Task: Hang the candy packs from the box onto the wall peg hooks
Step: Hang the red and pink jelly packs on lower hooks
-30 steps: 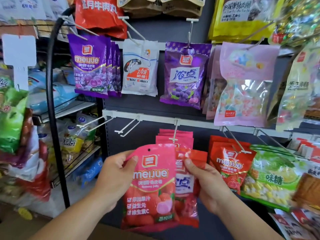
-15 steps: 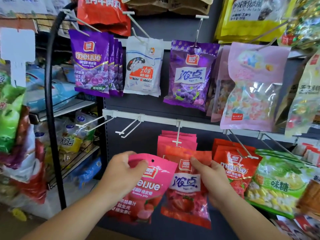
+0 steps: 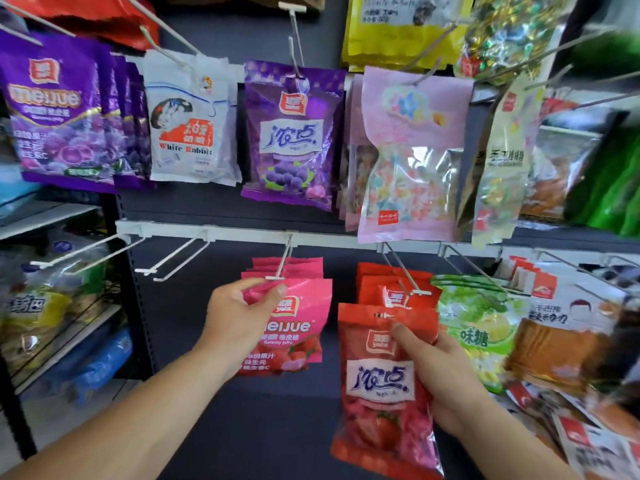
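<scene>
My left hand [image 3: 239, 320] grips the top corner of a pink meijue candy pack [image 3: 294, 327], raised to the tip of a white peg hook [image 3: 282, 265] where several matching pink packs [image 3: 287, 266] hang. My right hand [image 3: 436, 368] holds a red strawberry candy pack [image 3: 377, 386] by its right edge, thumb on its front, just below the hook [image 3: 403, 271] carrying red packs [image 3: 391, 282]. The box is out of view.
Two bare white double hooks [image 3: 173, 258] [image 3: 79, 254] stick out at the left of the lower rail. Purple, white and pink packs [image 3: 291, 133] hang on the upper row. Green lime packs [image 3: 474, 327] and orange packs hang at the right. Wire shelves with goods stand at the left.
The two packs have come apart: my left hand lifted the pink pack up to the hook tip, and my right hand carried the red pack rightward and down. The camera moved closer.
</scene>
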